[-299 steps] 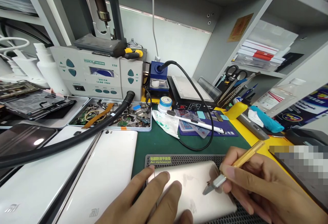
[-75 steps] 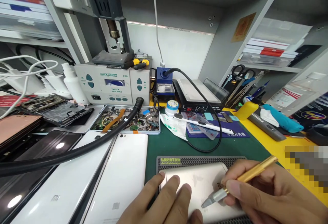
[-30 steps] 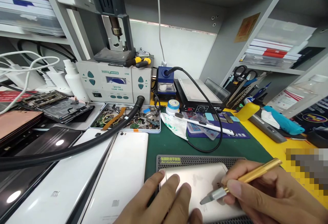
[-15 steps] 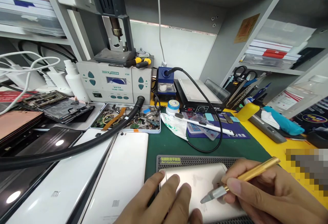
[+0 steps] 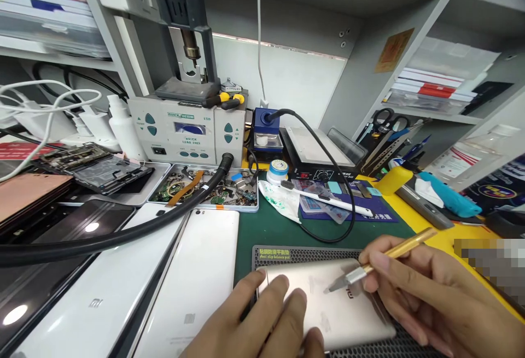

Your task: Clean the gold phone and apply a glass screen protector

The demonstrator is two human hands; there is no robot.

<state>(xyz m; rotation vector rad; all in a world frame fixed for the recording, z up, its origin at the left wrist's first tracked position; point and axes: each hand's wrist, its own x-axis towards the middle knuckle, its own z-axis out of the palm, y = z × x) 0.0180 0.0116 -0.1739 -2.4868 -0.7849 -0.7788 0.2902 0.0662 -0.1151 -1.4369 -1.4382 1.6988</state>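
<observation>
A gold-backed phone (image 5: 344, 320) lies face down on a dark perforated anti-slip pad (image 5: 320, 253). My left hand (image 5: 258, 320) rests on its left part, fingers spread and pressing lightly on the back. Pinched in my right hand (image 5: 438, 287) is a craft knife (image 5: 400, 250) with a gold handle and a flat grey blade. The blade slants down to the left, its tip at the phone's back near dull smudges; I cannot tell if it touches. Part of the logo shows beside the blade.
White phones (image 5: 207, 270) lie to the left, crossed by a thick black hose (image 5: 123, 236) from the hot-air station (image 5: 186, 128). Behind are a tray of circuit parts (image 5: 221, 191), a flux jar (image 5: 278, 171), a white brush (image 5: 328, 198) and a looped black cable (image 5: 353, 205).
My right hand has moved the knife up and away, so its tip sits higher on the phone's back. More of the logo and lower smudge shows. My left hand stays in place.
</observation>
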